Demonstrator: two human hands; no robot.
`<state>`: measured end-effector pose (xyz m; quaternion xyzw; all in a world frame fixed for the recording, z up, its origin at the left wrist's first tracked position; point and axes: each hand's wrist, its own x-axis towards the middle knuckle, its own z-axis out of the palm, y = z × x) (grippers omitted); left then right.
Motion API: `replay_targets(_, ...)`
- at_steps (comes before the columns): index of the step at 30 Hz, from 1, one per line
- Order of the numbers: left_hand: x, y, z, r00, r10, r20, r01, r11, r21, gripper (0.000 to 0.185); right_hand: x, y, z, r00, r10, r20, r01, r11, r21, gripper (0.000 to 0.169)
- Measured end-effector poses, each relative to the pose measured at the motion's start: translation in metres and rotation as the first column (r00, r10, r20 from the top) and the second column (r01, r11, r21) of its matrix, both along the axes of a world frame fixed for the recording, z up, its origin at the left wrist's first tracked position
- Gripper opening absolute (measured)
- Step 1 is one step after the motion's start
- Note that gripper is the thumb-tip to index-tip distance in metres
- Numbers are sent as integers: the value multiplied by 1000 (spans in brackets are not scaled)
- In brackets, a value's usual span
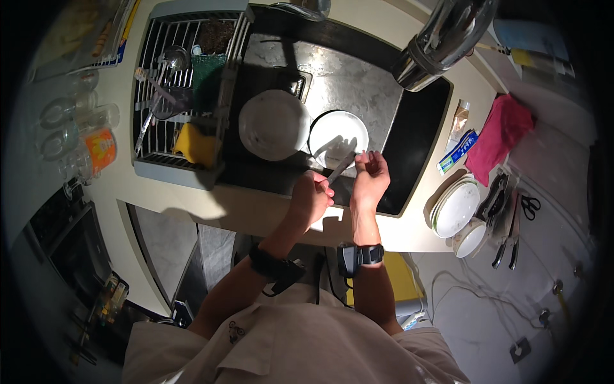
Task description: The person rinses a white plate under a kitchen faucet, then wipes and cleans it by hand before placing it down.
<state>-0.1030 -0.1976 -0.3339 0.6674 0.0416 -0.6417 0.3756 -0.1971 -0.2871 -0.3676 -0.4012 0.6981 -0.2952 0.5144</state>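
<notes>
A slender greyish utensil (pixel 341 167) slants between my hands over the near side of the sink (pixel 355 65); its exact kind is not clear. My left hand (pixel 309 197) closes round its lower end. At the upper end, the fingertips of my right hand (pixel 370 178) pinch it. Below and beyond my right hand lies a white dish with a dark rim (pixel 343 129), lit brightly and crossed by hand shadows. A larger pale round dish (pixel 274 125) sits to its left, in shade.
Left of the sink stands a dish rack (pixel 172 169) with a yellow cloth (pixel 195 145) and a ladle (pixel 176 58). A shiny metal cylinder (pixel 441 48) juts in at upper right. On the right are stacked plates (pixel 458 206), a pink cloth (pixel 499 134), knives (pixel 506 249) and scissors (pixel 530 205).
</notes>
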Motion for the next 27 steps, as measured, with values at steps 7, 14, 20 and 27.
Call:
replay_targets(7, 7, -9, 15, 992, -5, -125, -2, 998, -57, 13, 1, -22, 4, 903, -250, 349, 75, 892, 445, 16)
replay_targets(14, 13, -18, 11, 937, -164, -309, 134, 984, -116, 24, 1, -27, -1, 863, -278, 422, 56, 883, 467, 19)
replay_targets(20, 38, -31, -54, 912, -310, 270, 387, 867, -313, 42, 14, -33, 31, 921, 47, 388, -256, 823, 507, 18)
replay_targets(27, 37, -60, -44, 993, -118, 24, 119, 923, -365, 18, 8, -38, 35, 838, 331, 434, -528, 694, 490, 21)
